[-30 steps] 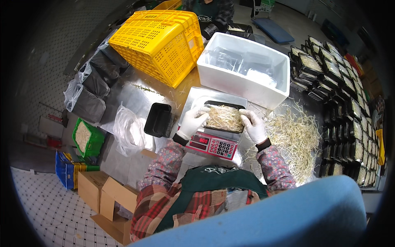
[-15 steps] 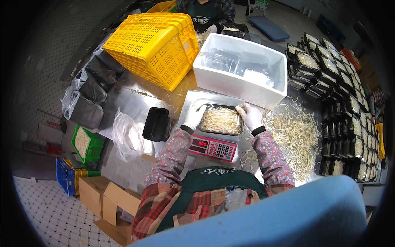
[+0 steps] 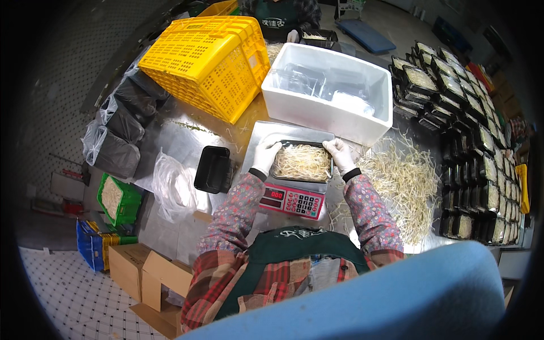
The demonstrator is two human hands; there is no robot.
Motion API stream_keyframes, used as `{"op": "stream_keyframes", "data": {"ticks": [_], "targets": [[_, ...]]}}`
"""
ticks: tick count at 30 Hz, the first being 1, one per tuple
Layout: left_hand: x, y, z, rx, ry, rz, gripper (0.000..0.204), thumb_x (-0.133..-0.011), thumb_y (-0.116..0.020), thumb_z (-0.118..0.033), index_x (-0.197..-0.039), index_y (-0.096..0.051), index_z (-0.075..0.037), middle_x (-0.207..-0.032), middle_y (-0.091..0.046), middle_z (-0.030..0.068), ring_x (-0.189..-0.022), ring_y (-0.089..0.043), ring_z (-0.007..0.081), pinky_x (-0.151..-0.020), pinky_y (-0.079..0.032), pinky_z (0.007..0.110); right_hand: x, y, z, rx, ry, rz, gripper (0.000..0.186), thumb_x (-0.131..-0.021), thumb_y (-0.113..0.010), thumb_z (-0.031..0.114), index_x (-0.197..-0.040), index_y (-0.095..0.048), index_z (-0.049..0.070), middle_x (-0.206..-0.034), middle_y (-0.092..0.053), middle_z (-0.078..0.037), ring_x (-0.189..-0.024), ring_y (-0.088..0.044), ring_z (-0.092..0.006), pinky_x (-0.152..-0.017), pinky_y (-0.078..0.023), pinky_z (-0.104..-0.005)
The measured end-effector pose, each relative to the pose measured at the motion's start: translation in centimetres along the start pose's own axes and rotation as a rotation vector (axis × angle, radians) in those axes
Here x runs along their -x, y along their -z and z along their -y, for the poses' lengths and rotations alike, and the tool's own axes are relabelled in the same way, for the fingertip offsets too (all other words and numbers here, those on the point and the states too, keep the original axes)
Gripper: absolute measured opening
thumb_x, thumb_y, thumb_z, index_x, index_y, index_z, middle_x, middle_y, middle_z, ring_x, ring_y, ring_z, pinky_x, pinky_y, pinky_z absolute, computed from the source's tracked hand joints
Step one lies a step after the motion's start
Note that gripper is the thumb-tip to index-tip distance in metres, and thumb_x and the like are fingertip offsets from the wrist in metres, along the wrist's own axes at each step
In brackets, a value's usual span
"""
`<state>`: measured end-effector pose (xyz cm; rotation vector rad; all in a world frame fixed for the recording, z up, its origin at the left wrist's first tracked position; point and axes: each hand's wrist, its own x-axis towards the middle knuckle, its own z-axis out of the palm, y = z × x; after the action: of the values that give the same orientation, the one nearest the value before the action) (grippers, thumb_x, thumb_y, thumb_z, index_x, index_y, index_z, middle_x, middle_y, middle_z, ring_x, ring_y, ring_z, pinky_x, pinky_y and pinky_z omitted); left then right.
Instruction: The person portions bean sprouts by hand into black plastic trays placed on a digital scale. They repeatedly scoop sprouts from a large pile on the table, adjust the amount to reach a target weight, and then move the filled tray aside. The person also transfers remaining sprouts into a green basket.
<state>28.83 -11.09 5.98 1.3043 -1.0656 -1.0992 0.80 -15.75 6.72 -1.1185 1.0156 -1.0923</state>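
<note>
Uneven hold could spill the tray [image 3: 303,143]

The left hand [image 3: 265,157] and right hand [image 3: 341,156] have their fingers grasping the tray's far corners, over the scale [image 3: 292,201]; whether it rests there, I cannot tell. Uneven lifting could tip sprouts [image 3: 303,162] onto the worktop [image 3: 170,229]. Finger pressure could skew any reading.

A white box [image 3: 317,117] blocks passage beyond the scale [image 3: 292,202].
</note>
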Motion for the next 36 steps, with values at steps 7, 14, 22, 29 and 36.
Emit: {"op": "stream_keyframes", "data": {"ticks": [7,14,22,29,36], "targets": [[8.9,0.9,-4.6,0.198,0.465,0.087,0.030,-0.093,-0.067,-0.016,-0.115,-0.055,0.000,-0.103,-0.063,0.0082,-0.083,-0.067,0.0187,-0.070,-0.062,0.035,8.8,2.9,3.5,-0.042,-0.497,0.272,0.032,-0.090,-0.072,0.025,-0.104,-0.049,0.007,-0.078,-0.068,-0.009,-0.060,-0.068,-0.0157,-0.045,-0.055,-0.0288],[8.9,-0.1,-2.1,0.407,0.388,-0.027,0.010,-0.089,-0.064,-0.006,-0.095,-0.057,-0.001,-0.086,-0.064,0.0099,-0.074,-0.068,0.0226,-0.067,-0.062,0.038,9.3,1.3,0.4,-0.405,-0.375,0.094,0.014,-0.090,-0.066,0.002,-0.083,-0.055,0.007,-0.070,-0.067,-0.011,-0.054,-0.066,-0.0183,-0.043,-0.055,-0.0313],[9.9,-0.9,-3.0,0.469,0.557,-0.103,0.038,-0.096,-0.064,-0.034,-0.110,-0.052,0.000,-0.090,-0.060,0.0103,-0.081,-0.067,0.0247,-0.070,-0.063,0.044,6.8,0.3,5.8,0.550,-0.287,0.249,0.043,-0.099,-0.056,0.042,-0.075,-0.059,0.007,-0.059,-0.064,-0.009,-0.041,-0.057,-0.0162,-0.040,-0.043,-0.0309],[10.8,-6.9,-2.9,0.475,0.657,0.195,0.041,-0.098,-0.058,-0.038,-0.104,-0.060,0.002,-0.086,-0.069,0.0134,-0.075,-0.072,0.0266,-0.062,-0.062,0.040,0.6,-10.9,4.5,1.309,0.673,0.070,0.060,-0.094,-0.053,0.050,-0.134,-0.050,0.006,-0.140,-0.049,-0.021,-0.128,-0.046,-0.0367,-0.104,-0.035,-0.0565],[11.0,-7.6,-0.9,0.594,0.537,0.031,0.025,-0.099,-0.053,-0.019,-0.088,-0.055,0.003,-0.070,-0.065,0.0183,-0.049,-0.064,0.0270,-0.043,-0.055,0.037,-0.8,-14.2,4.0,1.474,0.547,0.255,0.072,-0.088,-0.056,0.059,-0.136,-0.050,0.007,-0.109,-0.062,-0.014,-0.096,-0.061,-0.0309,-0.080,-0.045,-0.0466]]}}
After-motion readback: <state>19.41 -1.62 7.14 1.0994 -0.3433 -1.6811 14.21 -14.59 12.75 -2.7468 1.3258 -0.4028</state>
